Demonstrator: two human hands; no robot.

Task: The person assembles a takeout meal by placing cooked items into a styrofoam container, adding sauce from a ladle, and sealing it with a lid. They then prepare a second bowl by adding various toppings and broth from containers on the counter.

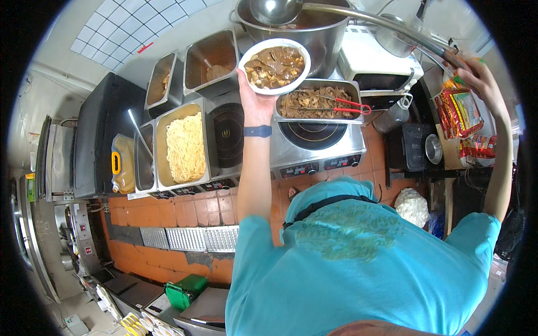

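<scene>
My left hand [258, 106] holds up a white bowl [274, 92] from below, fingers hidden under it. Brown sauce with meat slices and small pale pieces fills the bowl. At the far right, my right hand [481, 81] is closed round the long handle of a metal ladle [276, 10]. The ladle's head hangs over the mouth of a big steel pot [325, 47], just above and behind the bowl. What the ladle holds is hard to make out. Right of my left wrist, a steel tray [358, 89] of sliced meat has red-handled tongs [342, 109] lying across it.
A deep pan of noodles [186, 148] stands left on the steel cooktop, with deep steel pans [212, 56] behind. A yellow-handled oil jug [123, 162] is beside them. Red packets [458, 112] and a metal bowl [433, 148] lie at the right. The floor is orange tile [218, 204].
</scene>
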